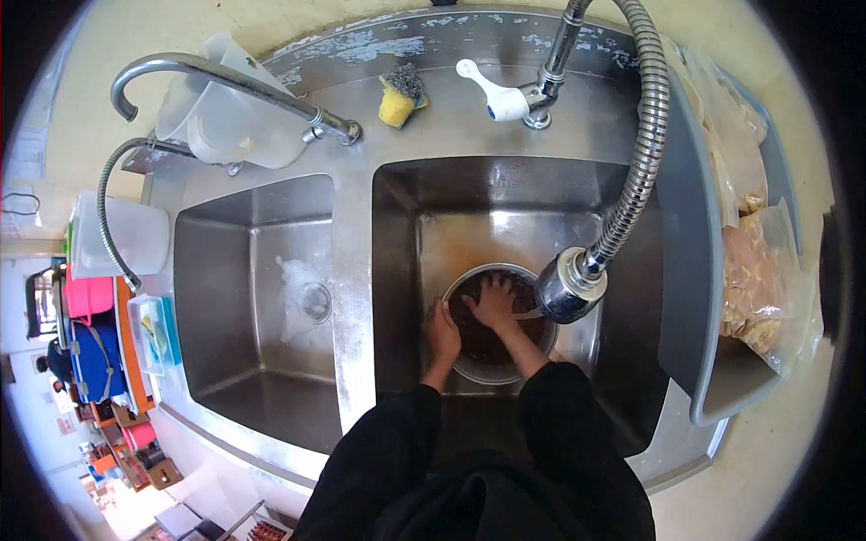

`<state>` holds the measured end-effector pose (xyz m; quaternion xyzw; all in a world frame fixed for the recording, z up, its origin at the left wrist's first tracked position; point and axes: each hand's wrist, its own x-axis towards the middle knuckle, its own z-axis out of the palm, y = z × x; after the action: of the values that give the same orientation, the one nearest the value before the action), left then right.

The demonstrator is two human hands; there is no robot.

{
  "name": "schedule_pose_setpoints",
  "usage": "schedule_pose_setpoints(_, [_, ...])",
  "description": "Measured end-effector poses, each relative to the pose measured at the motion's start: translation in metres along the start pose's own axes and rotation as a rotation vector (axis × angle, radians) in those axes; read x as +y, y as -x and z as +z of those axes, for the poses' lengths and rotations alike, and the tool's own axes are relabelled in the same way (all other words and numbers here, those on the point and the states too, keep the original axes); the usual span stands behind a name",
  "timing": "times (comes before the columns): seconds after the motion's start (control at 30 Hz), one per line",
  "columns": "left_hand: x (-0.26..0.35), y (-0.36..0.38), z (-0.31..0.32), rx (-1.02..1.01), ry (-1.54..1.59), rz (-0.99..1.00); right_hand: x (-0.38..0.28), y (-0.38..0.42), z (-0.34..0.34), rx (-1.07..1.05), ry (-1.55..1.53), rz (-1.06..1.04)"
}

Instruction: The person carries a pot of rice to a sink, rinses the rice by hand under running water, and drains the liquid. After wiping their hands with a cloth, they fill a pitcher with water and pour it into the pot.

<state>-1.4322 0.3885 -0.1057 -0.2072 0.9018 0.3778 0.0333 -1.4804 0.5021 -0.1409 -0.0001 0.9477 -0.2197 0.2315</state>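
A round steel bowl (469, 365) holding dark liquid sits on the floor of the right sink basin (406, 261). My left hand (443, 332) grips the bowl's left rim. My right hand (493, 302) lies inside the bowl, fingers spread in the dark contents. A spray head (568, 288) on a coiled metal hose (642, 153) hangs just to the right of my right hand, over the bowl's edge. Black sleeves cover both forearms.
The left basin (257, 298) has a little foam by its drain. A curved tap (225, 81) and a clear jug (212, 117) stand behind it. A yellow sponge (399, 101) lies on the back ledge. A grey tub (695, 234) at right holds bagged meat (753, 279).
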Motion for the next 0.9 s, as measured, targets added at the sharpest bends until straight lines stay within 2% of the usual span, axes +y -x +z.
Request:
schedule_pose_setpoints(0.1, [0.004,0.001,-0.001,0.042,-0.007,0.028,-0.006,0.0,0.022,-0.027,0.054,-0.152])
schedule_pose_setpoints(0.2, [-0.008,-0.001,0.006,0.035,-0.05,0.057,-0.012,0.014,0.01,-0.122,0.033,-0.292])
schedule_pose_setpoints(0.3, [0.007,0.001,-0.005,-0.019,0.004,-0.03,-0.006,0.041,0.007,-0.244,0.085,-0.4])
schedule_pose_setpoints(0.37, [0.005,0.001,-0.005,-0.008,-0.013,0.021,-0.001,0.061,-0.003,-0.289,0.16,-0.45])
schedule_pose_setpoints(0.47, [0.0,0.0,-0.002,-0.015,0.004,0.016,0.0,0.075,-0.042,-0.325,0.068,-0.318])
schedule_pose_setpoints(0.57, [-0.003,0.001,0.003,0.042,-0.001,0.026,0.037,0.047,-0.026,0.007,0.048,-0.264])
schedule_pose_setpoints(0.63, [0.0,0.002,0.004,0.049,0.005,0.023,0.101,0.009,0.03,0.264,0.127,-0.334])
schedule_pose_setpoints(0.7, [0.004,0.001,-0.003,0.003,0.031,-0.012,0.113,-0.001,0.045,0.381,0.112,-0.325])
schedule_pose_setpoints(0.73, [0.002,0.001,-0.006,-0.014,0.03,-0.033,0.107,0.008,0.042,0.364,0.059,-0.276])
schedule_pose_setpoints(0.8, [0.002,0.0,-0.003,-0.049,0.042,-0.076,0.085,0.029,0.012,0.189,0.059,-0.139])
schedule_pose_setpoints(0.9, [0.001,0.003,0.002,0.071,0.109,-0.014,0.064,0.054,-0.01,-0.098,0.194,0.025])
